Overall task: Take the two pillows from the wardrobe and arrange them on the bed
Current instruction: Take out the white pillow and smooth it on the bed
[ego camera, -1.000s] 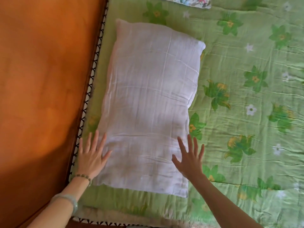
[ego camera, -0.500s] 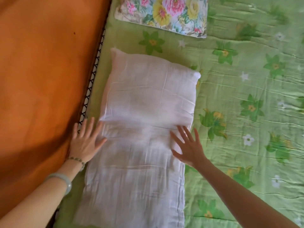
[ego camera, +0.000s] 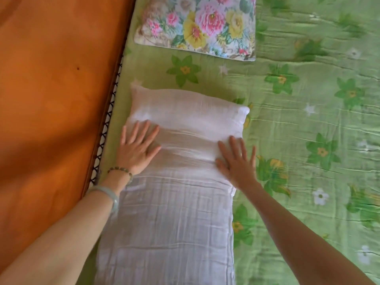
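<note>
The bed (ego camera: pixel 308 140), w/ its green flowered sheet, fills most of your view, and the orange-brown wooden board (ego camera: pixel 51 89) runs along its left edge, prob. the headboard, though that's a guess. That would explain why both pillows sit hard up against that side: it's where heads go.

White pillow (ego camera: pixel 174 212) lies lengthwise next to the board, near end running out of the bottom of your view, far end plump. It's flat on the sheet, not being lifted. There's a creased dip across it between your hands, which fits you pressing down to smooth the cover & even out the filling.

Floral pillow (ego camera: pixel 197 27) is further along the same edge, apart from the white one w/ a strip of sheet between them, top cut off by the frame. Both being on the bed, I'd say the fetching is done & you're at the tidying stage.

Your right hand (ego camera: pixel 238 161) is flat, fingers spread, palm down on the pillow's right edge, gripping nothing. Your left hand (ego camera: pixel 137 149) is the same: splayed, pressing on the left side, holding nothing. Beaded bracelet (ego camera: pixel 121 170) & pale bangle (ego camera: pixel 109 195) sit on the left wrist.
</note>
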A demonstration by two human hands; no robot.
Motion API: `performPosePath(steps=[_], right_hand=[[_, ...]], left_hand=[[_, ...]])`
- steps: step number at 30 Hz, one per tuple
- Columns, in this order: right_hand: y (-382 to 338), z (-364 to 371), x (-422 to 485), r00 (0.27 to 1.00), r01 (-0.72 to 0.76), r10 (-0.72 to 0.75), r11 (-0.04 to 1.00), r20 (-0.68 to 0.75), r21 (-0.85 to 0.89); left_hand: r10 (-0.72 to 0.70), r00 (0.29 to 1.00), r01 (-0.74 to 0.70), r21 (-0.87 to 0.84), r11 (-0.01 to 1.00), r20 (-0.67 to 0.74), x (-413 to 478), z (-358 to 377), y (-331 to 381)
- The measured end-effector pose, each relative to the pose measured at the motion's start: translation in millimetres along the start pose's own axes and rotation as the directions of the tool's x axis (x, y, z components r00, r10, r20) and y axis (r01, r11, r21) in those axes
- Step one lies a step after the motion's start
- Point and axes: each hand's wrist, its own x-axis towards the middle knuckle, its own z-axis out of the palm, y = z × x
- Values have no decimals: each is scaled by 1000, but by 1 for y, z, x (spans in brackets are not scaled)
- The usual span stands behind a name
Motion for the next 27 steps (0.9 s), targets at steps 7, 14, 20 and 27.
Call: performPosePath(steps=[7, 14, 20, 27], right_hand=[[-21, -61, 55, 949, -107, 182, 954, -257, 280], [-75, -12, 80, 998, -54, 55, 997, -14, 64], [-64, -18, 98, 992, -21, 2, 988, 125, 151], [-91, -38, -18, 938, 162, -41, 928, -343, 334]], left_hand=[[-176, 949, 124, -203, 971, -262, 55, -64, 12], [-18, 976, -3, -94, 996, -217, 72, -12, 69], [-7, 989, -10, -112, 994, -149, 83, -13, 68], [33, 945, -136, -300, 944, -325, -44, -24, 67]])
